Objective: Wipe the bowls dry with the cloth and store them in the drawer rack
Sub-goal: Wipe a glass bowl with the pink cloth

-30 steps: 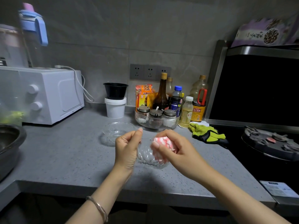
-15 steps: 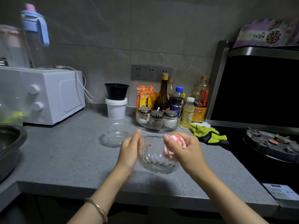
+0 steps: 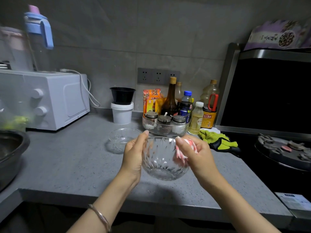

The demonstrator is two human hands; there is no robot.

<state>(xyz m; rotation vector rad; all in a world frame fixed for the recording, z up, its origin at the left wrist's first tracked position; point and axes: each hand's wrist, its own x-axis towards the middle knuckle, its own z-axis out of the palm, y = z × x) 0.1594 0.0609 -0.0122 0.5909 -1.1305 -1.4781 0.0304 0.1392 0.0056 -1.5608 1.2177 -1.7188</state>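
Far left, a dark pot is seen at the edge of the grey counter, with a white toaster oven behind it and a blue-lidded jug stood on top. Further along, a black bowl is stacked on a white tub against the wall.

In front of that, a smaller glass bowl is set upright on the counter, untouched and just behind the left hand. That hand is wrapped round the left wall of the large glass bowl, with the thumb laid up at the rim and the fingers glimpsed through the glass. The bowl is held upright between both hands, near the counter's front edge, and a shadow is cast on the counter below it. Clear, ribbed glass is shown, with fluted sides and a thick round base.

At the bowl's right rim, a pink-and-white cloth is bunched up and pinched in the right hand, and is pressed against the glass, folded over the rim, partly inside.

Behind the hands, a round condiment tray with lidded jars is backed by a cluster of bottles. To the right, yellow-green gloves are dropped beside the black stove.
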